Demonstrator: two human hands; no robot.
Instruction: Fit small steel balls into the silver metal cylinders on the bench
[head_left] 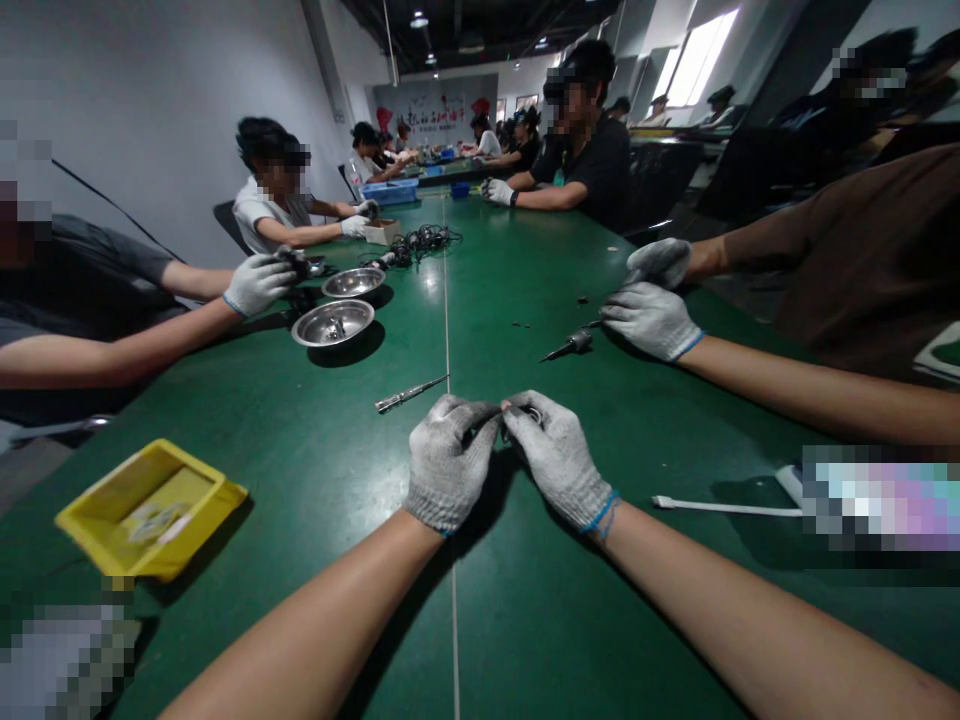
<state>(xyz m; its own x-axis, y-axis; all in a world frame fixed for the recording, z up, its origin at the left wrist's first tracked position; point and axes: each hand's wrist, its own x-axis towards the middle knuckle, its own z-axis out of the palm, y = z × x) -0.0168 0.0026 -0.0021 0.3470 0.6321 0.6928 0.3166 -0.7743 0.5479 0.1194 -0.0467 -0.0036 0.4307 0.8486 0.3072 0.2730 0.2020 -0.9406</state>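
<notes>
Both my hands wear white knitted gloves and meet at the fingertips above the green table (517, 620). My left hand (454, 460) is closed in a pinch, its thumb and forefinger reaching to the right hand's fingers. My right hand (556, 450) is closed too, around a small part with a dark, shiny edge (534, 414); the fingers cover most of it, so its kind cannot be told. Just beyond my left hand lies a screwdriver (405, 396) with a clear handle, its tip pointing right.
A yellow bin (217, 500) with small pale parts stands at left. Metal bowls (367, 318) and tangled black cables (424, 243) lie farther off. Co-workers' gloved hands (652, 318) are close at right, near a dark pointed tool (576, 343). A white cable (727, 508) lies at right.
</notes>
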